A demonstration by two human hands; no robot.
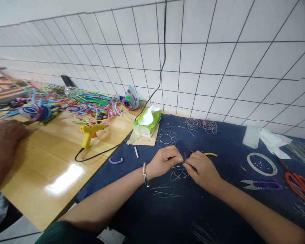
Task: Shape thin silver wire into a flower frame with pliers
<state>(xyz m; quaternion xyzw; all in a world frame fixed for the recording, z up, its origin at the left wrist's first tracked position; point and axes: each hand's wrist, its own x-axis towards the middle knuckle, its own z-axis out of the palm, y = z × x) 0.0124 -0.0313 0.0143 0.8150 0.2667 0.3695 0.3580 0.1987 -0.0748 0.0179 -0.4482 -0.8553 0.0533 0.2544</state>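
My left hand [167, 162], with a bracelet at its wrist, is closed in a pinch on thin wire. Opposite it, my right hand [203, 172] pinches the same looped wire piece [180, 173], fingertips nearly touching those of the left. Loops of this wire hang below the fingers and one stands up between the hands. A yellow-handled tool [210, 154] lies partly hidden behind my right hand. Beyond the hands, a finished-looking wire flower [167, 139] rests flat on the dark cloth. Several straight wire lengths [167, 194] lie below my left hand.
A tissue pack [148, 122] and tangled wire loops [201, 125] sit near the tiled wall. Purple thread snips [263, 184], red-handled scissors [300, 186] and a white ring of beads [261, 164] are at right. Leftward are a yellow glue gun [91, 134] and another person's hand [6, 149].
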